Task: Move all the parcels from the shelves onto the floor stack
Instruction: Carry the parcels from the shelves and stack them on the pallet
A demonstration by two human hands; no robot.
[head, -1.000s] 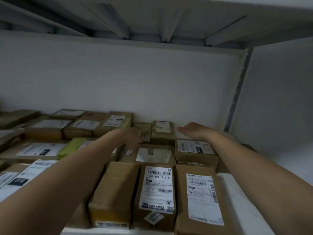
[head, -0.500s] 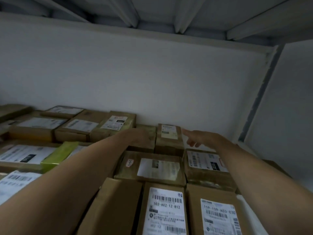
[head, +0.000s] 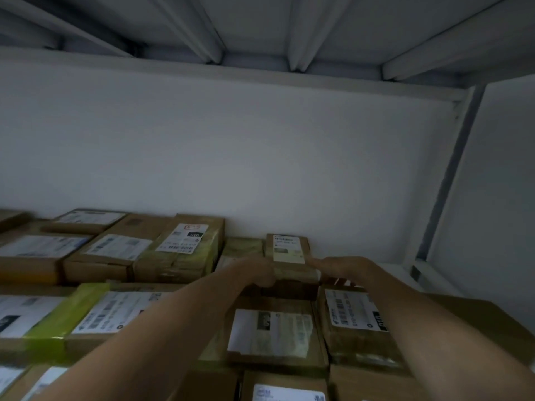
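Parcels [head: 115,247] cover the white shelf [head: 393,273]; floor stack not in view. Nearest: flat brown cardboard parcel with wide white label [head: 269,331]. Behind it, both hands flank the small brown cardboard parcel with narrow white label [head: 289,250], back row, near the white wall [head: 260,154]. Left hand [head: 254,273] curled at its left side, grip unclear; right hand [head: 344,267] fingers straight at its right edge. Suggest: squeeze both sides, lift clear of neighbours, then pull back.

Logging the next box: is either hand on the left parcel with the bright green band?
No, left hand and right hand flank a small parcel by the back wall, away from the green-banded parcel.
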